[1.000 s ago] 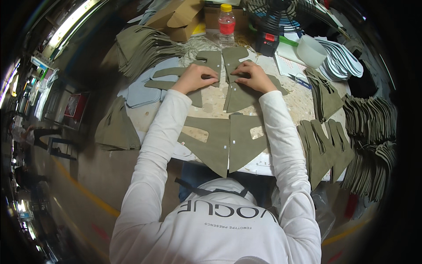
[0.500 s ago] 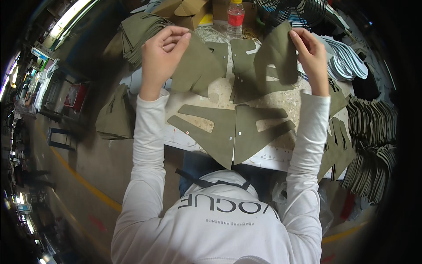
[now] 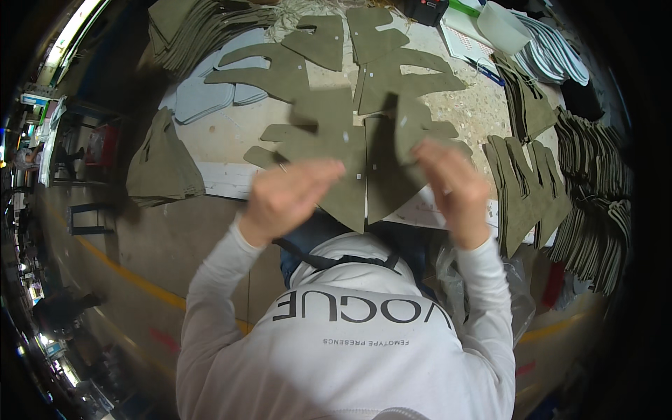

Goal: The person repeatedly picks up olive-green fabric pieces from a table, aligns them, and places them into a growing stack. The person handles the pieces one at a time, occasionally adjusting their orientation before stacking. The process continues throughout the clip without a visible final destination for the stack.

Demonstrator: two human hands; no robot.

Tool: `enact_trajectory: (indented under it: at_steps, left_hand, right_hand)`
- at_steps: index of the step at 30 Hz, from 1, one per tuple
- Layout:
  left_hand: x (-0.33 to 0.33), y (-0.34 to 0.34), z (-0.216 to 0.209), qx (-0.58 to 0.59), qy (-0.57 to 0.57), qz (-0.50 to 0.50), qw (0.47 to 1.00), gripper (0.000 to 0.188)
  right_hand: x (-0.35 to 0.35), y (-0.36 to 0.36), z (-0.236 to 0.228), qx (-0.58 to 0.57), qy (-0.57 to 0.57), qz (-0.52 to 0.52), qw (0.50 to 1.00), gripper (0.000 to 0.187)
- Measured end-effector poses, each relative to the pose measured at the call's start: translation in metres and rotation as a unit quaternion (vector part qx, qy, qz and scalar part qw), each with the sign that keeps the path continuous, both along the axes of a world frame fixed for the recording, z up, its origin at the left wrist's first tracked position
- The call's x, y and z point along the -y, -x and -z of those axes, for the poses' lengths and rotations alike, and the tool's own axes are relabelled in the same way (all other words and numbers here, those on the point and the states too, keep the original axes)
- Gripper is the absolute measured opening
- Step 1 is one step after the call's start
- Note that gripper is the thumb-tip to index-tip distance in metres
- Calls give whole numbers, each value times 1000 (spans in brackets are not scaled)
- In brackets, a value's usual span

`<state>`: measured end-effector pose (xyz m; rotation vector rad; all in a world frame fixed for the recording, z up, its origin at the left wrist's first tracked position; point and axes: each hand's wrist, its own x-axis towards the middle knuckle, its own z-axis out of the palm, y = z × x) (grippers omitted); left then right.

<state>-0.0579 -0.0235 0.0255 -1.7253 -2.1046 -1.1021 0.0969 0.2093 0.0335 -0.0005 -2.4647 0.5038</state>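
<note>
My left hand (image 3: 285,199), blurred by motion, has its fingers closed at the near end of an olive cut material piece (image 3: 325,112). My right hand (image 3: 456,189), also blurred, pinches a second olive piece (image 3: 411,122) that stands partly upright and curls. Under them, along the table's near edge, lie a left olive piece (image 3: 350,204) and a right olive piece (image 3: 387,199), mirror-shaped with slotted outer sides and small white marks. Further back, more such pieces are laid in pairs, among them a left one (image 3: 287,70) and a right one (image 3: 374,77). Hands and held pieces hide parts of the nearest pair.
Stacks of olive pieces stand at the far left (image 3: 203,31), left edge (image 3: 164,164) and right edge (image 3: 521,189). Light-blue flat pieces (image 3: 206,94) lie left. At the back right are a white roll (image 3: 502,26), a pen (image 3: 486,72) and pale insole-like pieces (image 3: 556,59).
Both hands have come down and nearer my body, each bringing an olive piece from the far side over the nearest pair. The view has tilted, so the bottle and fan are out of sight.
</note>
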Motion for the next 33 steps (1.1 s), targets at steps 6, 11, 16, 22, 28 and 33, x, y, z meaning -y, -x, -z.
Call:
enact_trajectory:
  at_steps: [6,11,16,22,28,33]
  left_hand:
    - [-2,-43,53,-37,2,-47,998,23]
    - [4,-41,51,-16,11,-39,999,23]
    - [8,-58,48,-27,36,-14,999,23]
    - [7,-65,50,-31,48,-19,998,23]
    - [4,-56,28,215,73,-8,974,20]
    - [-25,-35,15,609,95,-49,786,40]
  right_hand:
    - [42,-23,57,29,67,13,997,34]
    - [45,-24,56,2,103,9,995,36]
    - [56,-36,57,15,112,-11,994,36]
    - [57,-39,61,30,113,-32,993,34]
    - [54,-34,52,56,52,-26,997,39]
    - [56,-25,47,33,121,17,992,35]
